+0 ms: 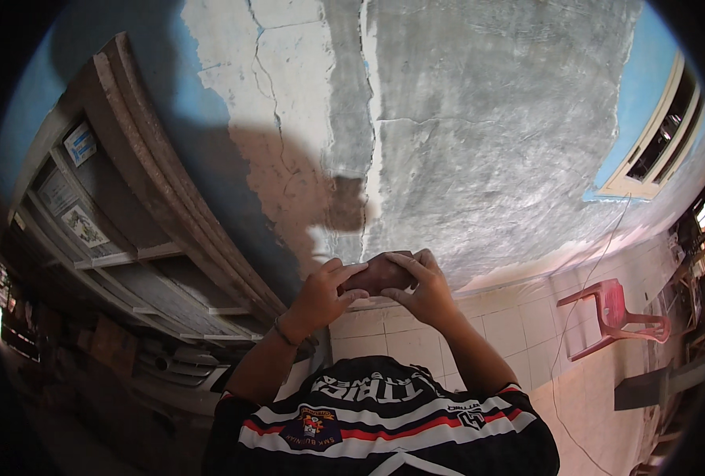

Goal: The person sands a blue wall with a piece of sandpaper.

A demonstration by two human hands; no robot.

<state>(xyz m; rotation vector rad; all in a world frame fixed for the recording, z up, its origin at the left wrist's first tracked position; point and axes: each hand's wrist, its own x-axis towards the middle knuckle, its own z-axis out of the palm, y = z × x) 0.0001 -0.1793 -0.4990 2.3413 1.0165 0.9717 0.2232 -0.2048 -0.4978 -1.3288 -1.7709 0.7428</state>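
Observation:
Both my hands hold a small reddish-brown sheet (380,275), which looks like sandpaper, in front of my chest. It appears bent or folded between them. My left hand (318,295) pinches its left end, thumb below and fingers above. On the right end, my right hand (427,290) grips with the thumb underneath and the fingers over the top edge. Beyond the sheet rises a wall (487,135) with grey smoothed plaster, pale bare patches and long cracks. My hands look apart from the wall, and my shadow falls on it.
A brown wooden door frame (154,166) with panes stands on the left. At right, a red plastic chair (610,321) lies tipped on the tiled floor (503,329). A thin cable (559,373) runs down the wall and across the floor. Louvred vent (660,143) sits upper right.

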